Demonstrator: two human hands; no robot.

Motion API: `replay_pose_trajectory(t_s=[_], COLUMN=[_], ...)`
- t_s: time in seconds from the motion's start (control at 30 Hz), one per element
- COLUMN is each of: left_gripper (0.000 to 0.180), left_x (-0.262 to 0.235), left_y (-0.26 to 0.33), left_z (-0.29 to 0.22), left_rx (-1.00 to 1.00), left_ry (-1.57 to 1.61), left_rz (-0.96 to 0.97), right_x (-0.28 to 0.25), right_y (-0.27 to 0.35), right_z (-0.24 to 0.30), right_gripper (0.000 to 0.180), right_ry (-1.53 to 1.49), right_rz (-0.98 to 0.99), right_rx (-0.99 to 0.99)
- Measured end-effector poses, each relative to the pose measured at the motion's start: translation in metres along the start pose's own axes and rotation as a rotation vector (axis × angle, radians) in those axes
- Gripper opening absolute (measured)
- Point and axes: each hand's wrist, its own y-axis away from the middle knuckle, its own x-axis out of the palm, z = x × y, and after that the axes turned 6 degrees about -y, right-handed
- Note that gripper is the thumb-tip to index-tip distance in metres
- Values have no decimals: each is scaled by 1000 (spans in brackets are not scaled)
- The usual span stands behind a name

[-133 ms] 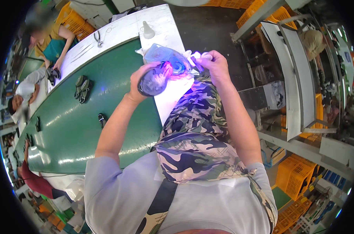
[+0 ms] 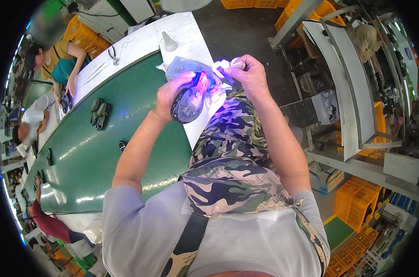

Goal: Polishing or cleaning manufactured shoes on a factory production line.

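My left hand (image 2: 168,98) is wrapped round a dark shoe (image 2: 188,105), its rounded end toward me. Violet light falls on the shoe and turns part of it pink. Just right of it, my right hand (image 2: 252,77) pinches a crumpled white cloth (image 2: 222,66). A small dark strip shows beside that cloth; what it is I cannot make out. Behind the shoe, a clear bluish plastic container (image 2: 181,67) rests on the white table (image 2: 191,34). A camouflage apron (image 2: 232,138) covers my lap.
A green conveyor belt (image 2: 80,161) runs along my left, bearing several dark shoes (image 2: 100,114). Pliers (image 2: 113,56) and a pale cone-shaped bottle (image 2: 169,42) are on the white table. Co-workers (image 2: 57,60) sit across the belt. A metal rack (image 2: 343,87) and orange crates (image 2: 357,203) stand at right.
The shoe in my left hand has tilted, its rounded end swinging a little right and toward me. My right hand has shifted slightly left, with the cloth in it. The view has moved slightly.
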Motion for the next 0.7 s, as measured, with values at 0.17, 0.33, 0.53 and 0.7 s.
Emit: replay_pose_trajectory(t_s=[0.17,0.33,0.53,0.7], left_gripper=[46,47,46,50], left_x=[2,4,8,15], left_y=[-28,-38,-37,-39], left_z=[-29,-45,-45,-46], left_rx=[181,232,250,218], left_ry=[-44,-86,-153,-201], left_rz=[48,80,118,90], right_x=[2,1,-3,-4], right_y=[9,15,24,35], right_z=[15,20,19,19], right_gripper=[18,17,17,17], right_ry=[49,108,-141,-283], right_rz=[9,4,79,121], right_rx=[-36,-72,26,159])
